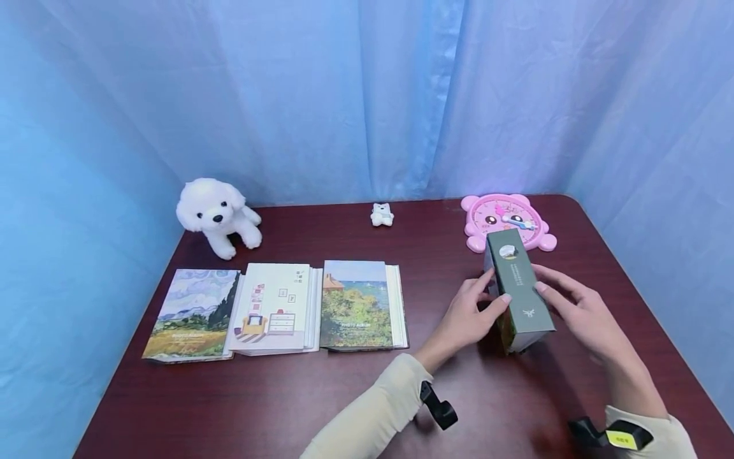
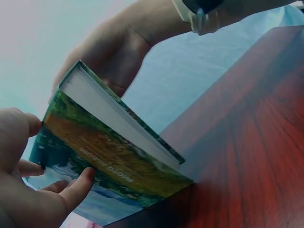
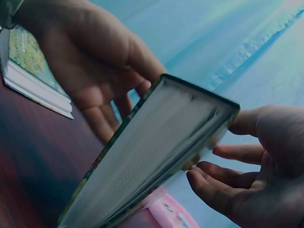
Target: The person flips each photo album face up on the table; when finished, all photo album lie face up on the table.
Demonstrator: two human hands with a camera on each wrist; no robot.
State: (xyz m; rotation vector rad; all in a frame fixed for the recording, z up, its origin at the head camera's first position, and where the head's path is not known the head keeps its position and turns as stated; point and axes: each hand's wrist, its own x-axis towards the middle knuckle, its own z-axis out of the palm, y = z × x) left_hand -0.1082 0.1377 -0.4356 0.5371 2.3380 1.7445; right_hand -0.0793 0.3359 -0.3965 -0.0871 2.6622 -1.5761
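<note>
A green-spined photo album (image 1: 520,287) stands on edge at the right of the table, spine up, between my two hands. My left hand (image 1: 467,313) holds it by its left cover, the thumb by the spine's edge. From the other side my right hand (image 1: 585,319) grips it, thumb on the spine's right edge and fingers along the right cover. In the left wrist view its painted cover (image 2: 95,147) faces the left hand's fingertips. White page edges (image 3: 142,147) show at its near end in the right wrist view.
Three photo albums lie in a row at left: a wheat-field one (image 1: 192,312), a white one with furniture drawings (image 1: 272,309) and a seaside one (image 1: 355,306). Behind are a white plush dog (image 1: 218,213), a small white figurine (image 1: 381,215) and a pink toy clock (image 1: 504,217), close beyond the held album.
</note>
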